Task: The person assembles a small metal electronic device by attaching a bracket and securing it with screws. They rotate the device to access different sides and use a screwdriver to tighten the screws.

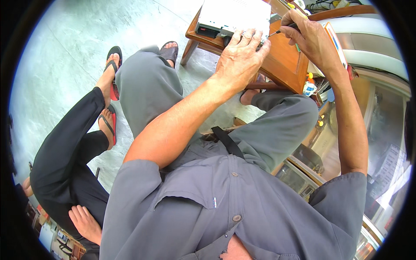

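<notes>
A white metal-cased car stereo point(234, 15) with a dark front and a round knob rests on a brown wooden stool-like table point(288, 60). My left hand point(242, 58) grips its front right corner. The fingers lie over the top edge and the thumb is along the side. In my right hand point(310, 39) is a screwdriver point(291, 28), held by its dark handle between bent fingers. Its thin shaft points left at the stereo's right side, close to my left thumb. The exact spot its tip meets is too small to make out.
Shelves with a glass-fronted cabinet point(381, 130) and small items stand at my right. A small white-and-blue bottle point(309, 88) is beside the table. On my left sits another person in black trousers point(65, 147), whose hand point(85, 223) rests on the leg.
</notes>
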A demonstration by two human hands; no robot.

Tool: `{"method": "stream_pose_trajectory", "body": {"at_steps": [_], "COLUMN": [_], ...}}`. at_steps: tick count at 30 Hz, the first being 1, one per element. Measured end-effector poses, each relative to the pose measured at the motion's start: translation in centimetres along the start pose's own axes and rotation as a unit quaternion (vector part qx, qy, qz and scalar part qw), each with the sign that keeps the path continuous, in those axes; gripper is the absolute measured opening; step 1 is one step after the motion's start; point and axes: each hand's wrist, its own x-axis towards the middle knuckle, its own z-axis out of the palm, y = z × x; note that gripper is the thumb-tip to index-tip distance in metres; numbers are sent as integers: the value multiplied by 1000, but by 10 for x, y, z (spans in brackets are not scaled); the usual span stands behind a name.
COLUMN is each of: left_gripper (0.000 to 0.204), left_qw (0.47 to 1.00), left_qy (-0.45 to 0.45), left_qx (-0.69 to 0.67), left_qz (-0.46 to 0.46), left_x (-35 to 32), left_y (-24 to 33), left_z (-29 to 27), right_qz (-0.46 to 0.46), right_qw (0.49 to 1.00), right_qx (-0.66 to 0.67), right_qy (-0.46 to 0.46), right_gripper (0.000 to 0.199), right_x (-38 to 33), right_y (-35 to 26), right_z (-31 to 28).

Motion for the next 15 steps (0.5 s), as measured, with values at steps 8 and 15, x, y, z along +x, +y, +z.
{"method": "stream_pose_trajectory", "body": {"at_steps": [8, 15], "left_gripper": [44, 34], "left_qw": [1000, 995], "left_qy": [20, 36], "left_qx": [-3, -87], "left_qz": [-5, -43], "left_x": [2, 9], "left_y": [-2, -7], "left_z": [7, 0], "right_qz": [19, 8], "right_qw": [991, 997], "right_qx": [-126, -76], "right_qy": [48, 5], "right_gripper": [27, 26], "right_x": [-4, -3], "right_y": [5, -12], "right_z": [10, -13]}}
